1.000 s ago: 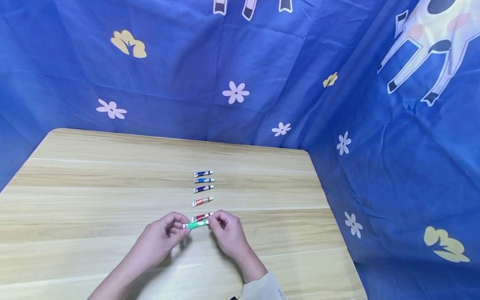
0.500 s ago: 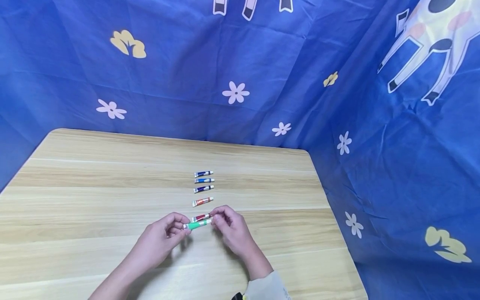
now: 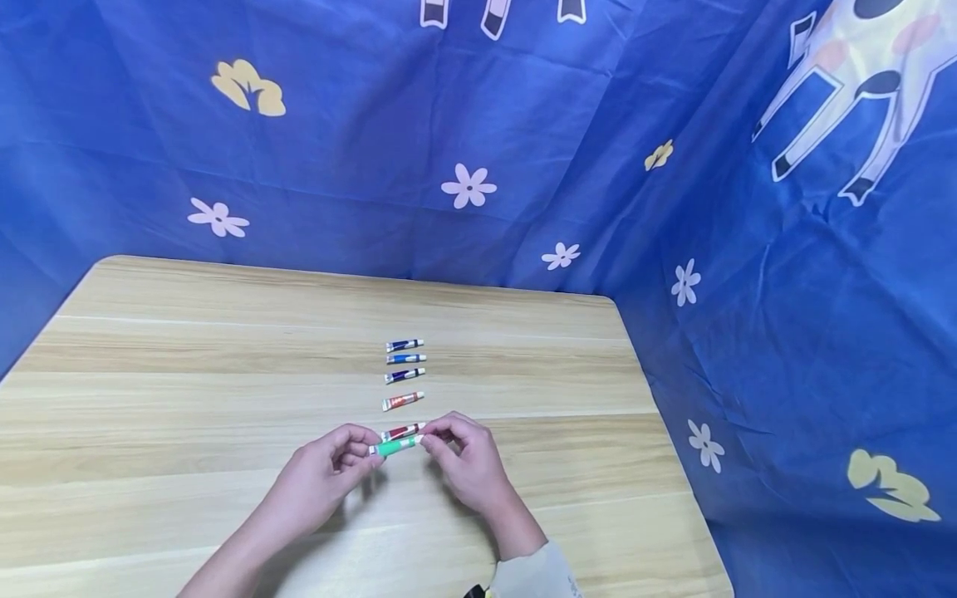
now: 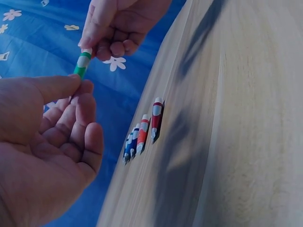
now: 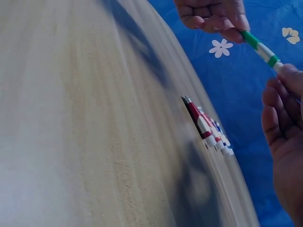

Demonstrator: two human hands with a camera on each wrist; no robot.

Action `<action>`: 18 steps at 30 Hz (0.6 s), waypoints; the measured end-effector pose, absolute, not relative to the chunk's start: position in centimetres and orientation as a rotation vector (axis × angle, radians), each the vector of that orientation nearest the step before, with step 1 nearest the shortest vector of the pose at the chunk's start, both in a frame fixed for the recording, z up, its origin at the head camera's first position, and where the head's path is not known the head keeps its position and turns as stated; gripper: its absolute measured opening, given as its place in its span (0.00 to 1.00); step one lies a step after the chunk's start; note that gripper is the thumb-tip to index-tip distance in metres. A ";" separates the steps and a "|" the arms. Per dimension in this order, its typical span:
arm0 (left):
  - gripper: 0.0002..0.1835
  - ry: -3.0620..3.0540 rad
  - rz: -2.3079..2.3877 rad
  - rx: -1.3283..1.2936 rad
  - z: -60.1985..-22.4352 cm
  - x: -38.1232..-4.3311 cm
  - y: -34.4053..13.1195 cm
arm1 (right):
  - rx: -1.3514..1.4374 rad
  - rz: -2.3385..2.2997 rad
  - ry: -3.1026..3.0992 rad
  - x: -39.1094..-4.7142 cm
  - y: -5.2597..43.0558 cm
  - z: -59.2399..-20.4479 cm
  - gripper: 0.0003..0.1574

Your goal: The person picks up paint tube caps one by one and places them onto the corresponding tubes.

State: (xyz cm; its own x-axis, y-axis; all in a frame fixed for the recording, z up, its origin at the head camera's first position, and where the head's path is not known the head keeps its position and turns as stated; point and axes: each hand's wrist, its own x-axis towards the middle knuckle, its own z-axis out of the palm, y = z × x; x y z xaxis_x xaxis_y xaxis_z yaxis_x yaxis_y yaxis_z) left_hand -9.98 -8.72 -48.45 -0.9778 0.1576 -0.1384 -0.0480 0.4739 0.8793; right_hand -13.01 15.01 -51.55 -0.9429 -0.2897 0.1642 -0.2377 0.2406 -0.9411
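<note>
A small green paint tube with a white cap is held above the table between both hands. My left hand pinches its flat end between thumb and forefinger, the other fingers loosely curled. At the cap end, my right hand pinches the white cap with thumb and fingertip. Just beyond the green tube lies a red paint tube. Farther back in the same column are an orange-red tube, a dark violet-blue tube, a blue tube and a dark blue tube.
The wood-patterned table has rounded far corners. A blue curtain printed with flowers and animal figures hangs behind it and along its right side. Shadows of the hands fall on the tabletop.
My right hand has shifted slightly right along the green tube, so more of its cap end shows. The left hand keeps its pinch almost in place; the tubes on the table stay put.
</note>
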 end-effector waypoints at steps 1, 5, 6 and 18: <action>0.13 2.516 1.516 0.090 -48.4 -10.0 -8.7 | -0.521 -1.843 2.428 -13.0 14.9 -51.6 0.09; 0.12 2.532 1.528 0.094 -48.2 -9.9 -8.4 | -0.541 -1.835 2.387 -12.8 14.6 -52.1 0.13; 0.12 2.544 1.529 0.104 -48.1 -9.8 -8.3 | -0.550 -1.823 2.388 -12.8 14.6 -52.1 0.14; 0.12 2.783 1.479 0.328 -48.0 -9.9 -6.9 | -0.499 -1.759 2.523 -12.4 14.2 -52.1 0.24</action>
State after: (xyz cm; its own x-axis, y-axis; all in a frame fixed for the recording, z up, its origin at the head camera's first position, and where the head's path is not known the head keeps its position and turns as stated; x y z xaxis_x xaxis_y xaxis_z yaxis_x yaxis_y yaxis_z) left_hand -9.85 -6.88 -47.99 -0.9782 0.1692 0.1201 0.1942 0.5427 0.8172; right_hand -12.38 14.22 -52.14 -0.9483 -0.2741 0.1602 -0.2450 0.3111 -0.9183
